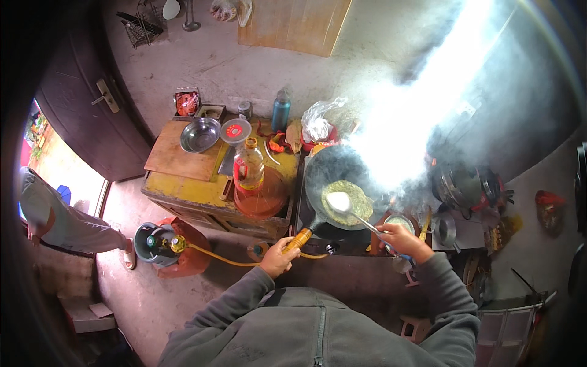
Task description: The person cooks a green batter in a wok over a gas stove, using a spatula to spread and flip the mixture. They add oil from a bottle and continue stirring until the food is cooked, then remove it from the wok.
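My left hand [278,258] grips the wooden handle [298,240] of a dark wok [316,183]. The wok sits on a gas stove [312,247]. In its bottom lies a round, greenish-yellow pancake [359,199]. My right hand [406,241] is closed around the handle of a metal ladle or spatula [339,202], whose shiny head is over the pancake's left part. Whether that head touches the pancake is hard to tell. Steam and a strong beam of light hide the wok's far right rim.
A large oil bottle [249,167] and a steel bowl [200,135] stand on the yellow cabinet [183,186] at left. A gas cylinder [160,243] with an orange hose is on the floor. Another person [69,220] is by the open door [87,87]. A bowl [399,225] sits right of the wok.
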Action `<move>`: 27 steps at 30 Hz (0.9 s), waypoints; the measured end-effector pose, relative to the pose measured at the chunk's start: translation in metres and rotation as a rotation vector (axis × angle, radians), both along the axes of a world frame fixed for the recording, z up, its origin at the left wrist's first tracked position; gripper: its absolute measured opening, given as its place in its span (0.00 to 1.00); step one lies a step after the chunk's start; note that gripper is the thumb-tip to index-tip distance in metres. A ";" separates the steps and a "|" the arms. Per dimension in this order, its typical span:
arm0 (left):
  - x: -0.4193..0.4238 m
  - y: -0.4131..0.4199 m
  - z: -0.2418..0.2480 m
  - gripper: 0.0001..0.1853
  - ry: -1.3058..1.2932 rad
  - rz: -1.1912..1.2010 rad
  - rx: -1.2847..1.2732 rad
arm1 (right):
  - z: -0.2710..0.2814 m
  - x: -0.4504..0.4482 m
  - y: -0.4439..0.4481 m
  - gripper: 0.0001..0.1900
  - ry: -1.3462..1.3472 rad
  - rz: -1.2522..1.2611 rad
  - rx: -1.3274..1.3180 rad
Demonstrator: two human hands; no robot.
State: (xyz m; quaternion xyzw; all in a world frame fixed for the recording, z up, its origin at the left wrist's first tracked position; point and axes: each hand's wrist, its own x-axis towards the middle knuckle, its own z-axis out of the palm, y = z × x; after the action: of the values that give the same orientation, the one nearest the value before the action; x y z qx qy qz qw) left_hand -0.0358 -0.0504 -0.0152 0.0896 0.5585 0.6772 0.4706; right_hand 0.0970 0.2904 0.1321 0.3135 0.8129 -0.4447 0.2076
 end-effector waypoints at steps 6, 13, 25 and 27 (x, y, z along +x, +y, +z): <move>-0.001 -0.003 -0.007 0.27 0.082 -0.008 0.027 | -0.023 -0.014 0.013 0.15 0.144 0.022 0.273; 0.005 -0.007 -0.007 0.24 0.109 0.011 0.006 | 0.021 0.008 -0.017 0.16 0.027 -0.051 -0.049; 0.012 -0.007 0.010 0.21 0.094 0.081 -0.072 | 0.010 0.016 0.035 0.14 -0.017 0.056 0.092; 0.011 -0.007 0.010 0.21 0.151 0.100 -0.106 | 0.028 0.011 0.047 0.14 -0.044 0.023 0.059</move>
State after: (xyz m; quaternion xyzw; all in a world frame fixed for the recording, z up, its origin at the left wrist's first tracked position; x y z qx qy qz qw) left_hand -0.0245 -0.0571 -0.0051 0.0875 0.6313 0.6604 0.3970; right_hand 0.1076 0.3371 0.1602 0.3200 0.8245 -0.4109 0.2213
